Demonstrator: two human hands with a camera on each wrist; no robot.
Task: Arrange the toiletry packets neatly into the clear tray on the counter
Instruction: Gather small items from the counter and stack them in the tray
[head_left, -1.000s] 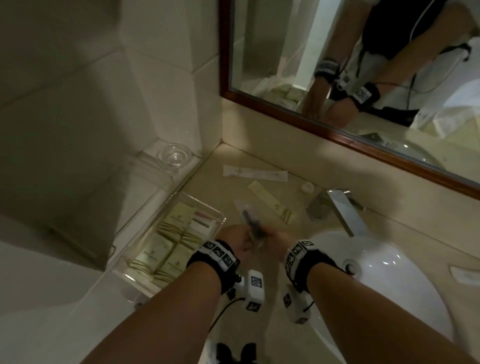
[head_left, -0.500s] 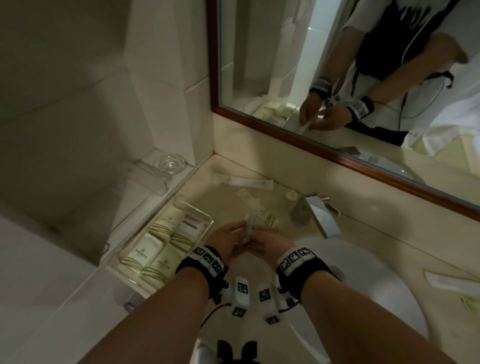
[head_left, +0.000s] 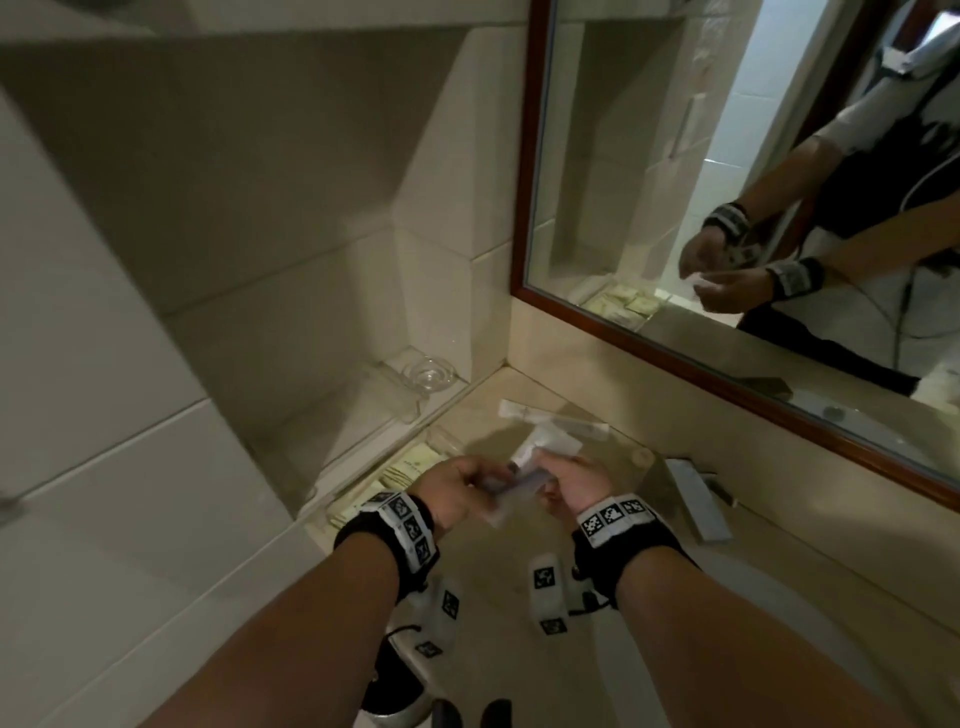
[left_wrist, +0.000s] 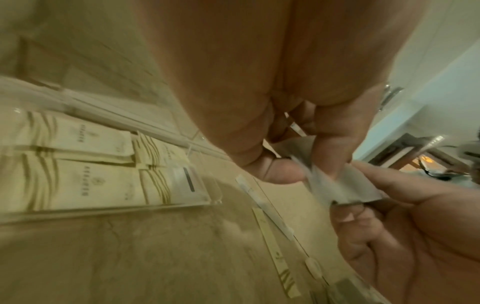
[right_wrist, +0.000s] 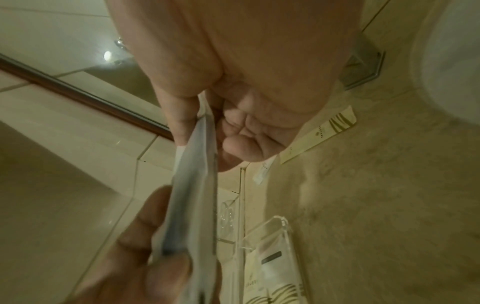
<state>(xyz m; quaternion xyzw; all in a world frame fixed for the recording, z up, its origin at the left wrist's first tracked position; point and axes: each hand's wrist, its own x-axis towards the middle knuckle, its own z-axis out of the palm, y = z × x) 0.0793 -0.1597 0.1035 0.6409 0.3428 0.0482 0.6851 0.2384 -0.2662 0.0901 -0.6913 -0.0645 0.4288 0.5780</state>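
Both hands hold one translucent white packet (head_left: 519, 486) with a dark item inside, above the counter just right of the clear tray (head_left: 332, 512). My left hand (head_left: 485, 480) pinches its near end between thumb and fingers (left_wrist: 285, 174). My right hand (head_left: 545, 467) grips the other end (right_wrist: 205, 133). The packet (right_wrist: 192, 195) stands edge-on in the right wrist view. Cream packets (left_wrist: 78, 179) lie flat in rows in the tray (left_wrist: 103, 208), and a white one with a dark bar (left_wrist: 187, 183) lies at its far end. A long white packet (head_left: 561, 421) and a slim cream packet (right_wrist: 319, 135) lie loose on the counter.
A chrome faucet (head_left: 696, 499) stands right of my hands, and the white basin (right_wrist: 454, 61) lies beyond it. A small round cap (head_left: 641, 457) sits near the faucet. A glass dish (head_left: 428, 371) rests on a clear shelf in the left corner. The framed mirror (head_left: 727, 208) hangs above the counter.
Both hands kept hold of the packet and turned it from upright to lying across between them. The head view swung up and to the left.
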